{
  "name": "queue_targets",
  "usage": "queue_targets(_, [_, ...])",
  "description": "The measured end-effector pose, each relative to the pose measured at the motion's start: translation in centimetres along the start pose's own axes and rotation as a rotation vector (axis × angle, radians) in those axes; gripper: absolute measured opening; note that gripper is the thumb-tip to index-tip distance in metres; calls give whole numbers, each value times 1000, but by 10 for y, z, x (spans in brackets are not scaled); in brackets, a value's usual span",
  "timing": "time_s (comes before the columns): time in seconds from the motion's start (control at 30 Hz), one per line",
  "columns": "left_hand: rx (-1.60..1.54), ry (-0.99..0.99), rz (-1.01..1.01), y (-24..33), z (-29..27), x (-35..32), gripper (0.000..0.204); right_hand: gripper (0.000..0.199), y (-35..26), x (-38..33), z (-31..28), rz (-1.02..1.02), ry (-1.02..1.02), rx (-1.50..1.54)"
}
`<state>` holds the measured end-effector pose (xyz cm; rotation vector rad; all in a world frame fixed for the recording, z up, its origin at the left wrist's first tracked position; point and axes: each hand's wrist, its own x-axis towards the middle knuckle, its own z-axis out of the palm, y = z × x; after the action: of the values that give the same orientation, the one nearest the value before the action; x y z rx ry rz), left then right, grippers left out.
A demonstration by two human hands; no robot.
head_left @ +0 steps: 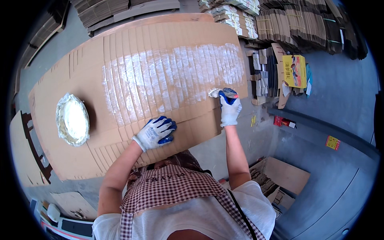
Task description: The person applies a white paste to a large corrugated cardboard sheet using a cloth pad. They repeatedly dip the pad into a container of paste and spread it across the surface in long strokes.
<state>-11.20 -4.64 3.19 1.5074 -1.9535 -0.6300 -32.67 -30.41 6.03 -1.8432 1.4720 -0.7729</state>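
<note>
My right hand [230,109], in a white glove with blue palm and fingers, is closed round a brush near the right end of the cardboard. The brush head [214,93] is caked in white paste and points left; much of the tool is hidden by the fingers. My left hand [155,133], gloved alike, lies with its fingers stretched over the near part of the overlapping cardboard sheets [196,129]. White paste [160,74] is smeared in a wide band across their stepped edges. To the left, a round bowl [73,120] lined with wrinkled film holds white paste.
Strapped stacks of flat cardboard [292,24] stand at the back right, with a yellow printed box [294,71] nearer. An open carton [286,170] with cardboard pieces sits on the floor at right. More flat sheets [108,12] lie beyond the far edge.
</note>
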Motion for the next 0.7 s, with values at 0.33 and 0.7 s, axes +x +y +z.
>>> queue_targets(0.33, [34,13,6,2,0,1,39,43,-12,-19,1,12,-24,5])
queue_targets(0.7, [32,18,-2,6,-3,9,39,38,23,45,-30,-63,155,-275])
